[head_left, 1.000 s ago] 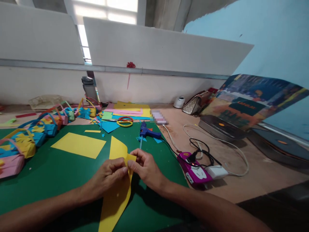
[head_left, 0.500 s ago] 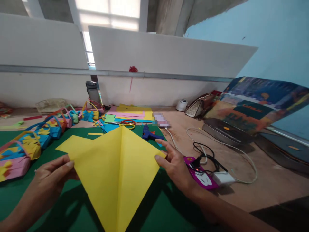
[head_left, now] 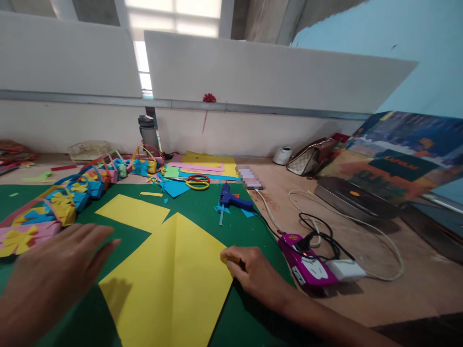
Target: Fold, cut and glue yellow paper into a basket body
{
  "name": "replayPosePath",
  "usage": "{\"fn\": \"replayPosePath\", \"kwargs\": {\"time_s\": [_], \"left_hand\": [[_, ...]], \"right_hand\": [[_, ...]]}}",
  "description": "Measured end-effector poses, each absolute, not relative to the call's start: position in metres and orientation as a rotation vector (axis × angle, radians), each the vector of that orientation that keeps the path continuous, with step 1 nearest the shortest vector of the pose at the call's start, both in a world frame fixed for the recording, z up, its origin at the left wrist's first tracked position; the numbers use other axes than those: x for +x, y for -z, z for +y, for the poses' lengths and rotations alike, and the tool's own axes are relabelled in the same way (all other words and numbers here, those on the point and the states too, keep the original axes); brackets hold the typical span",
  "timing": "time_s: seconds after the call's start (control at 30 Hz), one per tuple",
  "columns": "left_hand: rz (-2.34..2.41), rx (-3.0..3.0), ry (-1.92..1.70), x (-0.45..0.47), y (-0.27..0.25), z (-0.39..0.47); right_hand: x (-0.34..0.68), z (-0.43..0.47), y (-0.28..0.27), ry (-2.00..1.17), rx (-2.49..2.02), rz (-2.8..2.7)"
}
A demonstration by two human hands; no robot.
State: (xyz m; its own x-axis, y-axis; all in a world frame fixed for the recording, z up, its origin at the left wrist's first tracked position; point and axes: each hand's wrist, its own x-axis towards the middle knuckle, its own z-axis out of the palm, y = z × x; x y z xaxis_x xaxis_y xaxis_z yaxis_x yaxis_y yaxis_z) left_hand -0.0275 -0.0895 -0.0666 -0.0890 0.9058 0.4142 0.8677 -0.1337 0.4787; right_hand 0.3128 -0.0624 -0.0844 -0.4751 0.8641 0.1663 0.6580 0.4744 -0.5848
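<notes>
Presently, we find the right hand (head_left: 253,270) pinching the creased sheet (head_left: 198,279) toward the mat's (head_left: 235,236) right edge; with left hand (head_left: 61,274) open above, skewing is possible.

A purple power strip (head_left: 307,267) lies on the brown surface (head_left: 405,299), a white adapter (head_left: 345,270) at its right end, black cable (head_left: 331,241) looped just behind it; right of the strip and farther back, a dark case (head_left: 356,197) sits before a colourful printed panel (head_left: 394,154); well behind the strip stand a patterned handbag (head_left: 313,156) and a small white device (head_left: 282,155); far back and left of it, a grey bottle (head_left: 148,132).
</notes>
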Motion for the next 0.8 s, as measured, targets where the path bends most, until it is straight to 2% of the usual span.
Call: {"fn": "replayPosePath", "kwargs": {"time_s": [0.1,0.2,0.27,0.7,0.73,0.8], "left_hand": [[1.453,2.801,-0.623,0.022,0.068,-0.083],[1.042,2.886,-0.109,0.071,0.078,-0.076],[0.983,2.855,0.015,0.088,0.083,-0.075],[1.102,2.728,-0.073,0.105,0.089,-0.087],[1.128,2.721,-0.093,0.106,0.09,-0.087],[1.165,2.707,-0.134,0.105,0.092,-0.085]], "right_hand": [[0.314,-0.058,0.084,-0.451,-1.294,-2.43],[0.314,-0.052,0.079,-0.02,-1.404,-2.662],[0.314,-0.05,0.075,0.241,-1.453,-2.757],[0.301,-0.038,0.075,0.687,-1.282,-2.732],[0.306,-0.041,0.075,0.685,-1.242,-2.695],[0.318,-0.051,0.072,0.471,-1.178,-2.686]]}}
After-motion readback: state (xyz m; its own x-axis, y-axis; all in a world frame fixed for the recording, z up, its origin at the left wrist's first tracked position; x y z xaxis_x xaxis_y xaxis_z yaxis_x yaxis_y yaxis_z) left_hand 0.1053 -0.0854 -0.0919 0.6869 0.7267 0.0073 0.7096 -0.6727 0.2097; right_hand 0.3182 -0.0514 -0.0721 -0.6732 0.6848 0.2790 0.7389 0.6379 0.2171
